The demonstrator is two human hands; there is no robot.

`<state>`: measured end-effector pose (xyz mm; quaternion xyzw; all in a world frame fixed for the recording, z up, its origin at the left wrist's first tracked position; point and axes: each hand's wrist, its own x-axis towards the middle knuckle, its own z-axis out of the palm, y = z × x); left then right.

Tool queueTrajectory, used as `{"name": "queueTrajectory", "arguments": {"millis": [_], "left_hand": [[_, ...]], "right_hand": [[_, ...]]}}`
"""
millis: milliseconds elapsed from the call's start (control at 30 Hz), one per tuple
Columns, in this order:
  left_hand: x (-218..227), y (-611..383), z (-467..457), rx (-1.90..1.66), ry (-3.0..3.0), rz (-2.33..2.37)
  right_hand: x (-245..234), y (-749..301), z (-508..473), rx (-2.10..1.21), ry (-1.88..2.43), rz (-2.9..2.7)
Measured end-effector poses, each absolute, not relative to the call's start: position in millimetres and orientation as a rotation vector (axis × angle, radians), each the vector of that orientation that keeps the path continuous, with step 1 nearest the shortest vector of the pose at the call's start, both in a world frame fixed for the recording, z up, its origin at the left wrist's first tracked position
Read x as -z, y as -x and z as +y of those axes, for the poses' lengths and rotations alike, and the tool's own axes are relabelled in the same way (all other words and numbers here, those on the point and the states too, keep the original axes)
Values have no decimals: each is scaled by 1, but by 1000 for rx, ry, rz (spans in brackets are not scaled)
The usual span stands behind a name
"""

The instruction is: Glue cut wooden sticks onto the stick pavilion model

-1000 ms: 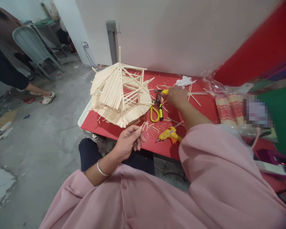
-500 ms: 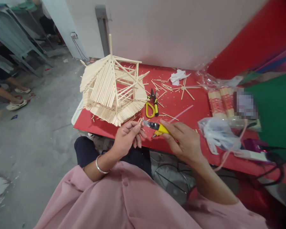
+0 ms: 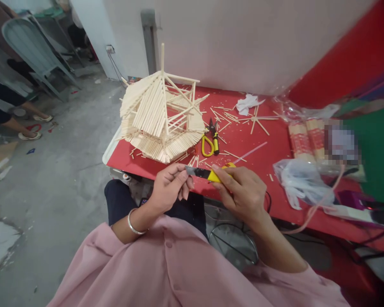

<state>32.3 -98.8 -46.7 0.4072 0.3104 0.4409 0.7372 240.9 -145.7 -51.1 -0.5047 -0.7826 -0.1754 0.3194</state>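
Observation:
My right hand (image 3: 243, 189) is closed round the yellow handle of a utility knife (image 3: 196, 171). Its blade points left and meets the fingertips of my left hand (image 3: 168, 187). Thumb and forefinger of that left hand are pinched together at the blade's tip; whatever they hold is too small or hidden. Just beyond stands a model house (image 3: 150, 106) built of thin wooden sticks, its roof partly covered and partly bare frame. Yellow-and-black pliers (image 3: 215, 138) lie to the right of the model. Behind my right hand, a yellow tool, probably a glue gun (image 3: 231, 165), is mostly covered.
Loose stick pieces (image 3: 225, 114), a star of joined sticks (image 3: 256, 119) and crumpled tissue (image 3: 247, 104) lie on the red table (image 3: 192, 187). Farther right are stick bundles (image 3: 302, 140), a plastic bag (image 3: 304, 181) and cables. A person's feet (image 3: 30, 135) show on the left.
The view has shifted slightly, so the table's things appear farther right. The knife has moved a little left against my left fingertips, its blade now lying closer to level.

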Motion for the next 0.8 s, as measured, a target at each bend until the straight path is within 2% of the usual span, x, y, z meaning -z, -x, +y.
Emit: {"name": "queueTrajectory", "arguments": {"millis": [200,400,500,567,800], "left_hand": [[40,-34,-104,-961,-859,661],[36,-18,-118,-1004,-805,720],[34,1,-129,-1030,-793,766],[36,9,-132,-1056,-753,781],[50,0,-120,-926,-656,648]], "right_hand": [[49,-242,-154,525,1340,-2054],[60,-247,-150,423,1441,-2021],[59,-273,-144,552,1709,-1729],[55,-284,-142,613,1715,-1522],[53,-218,-151,123,1212,-2026]]}}
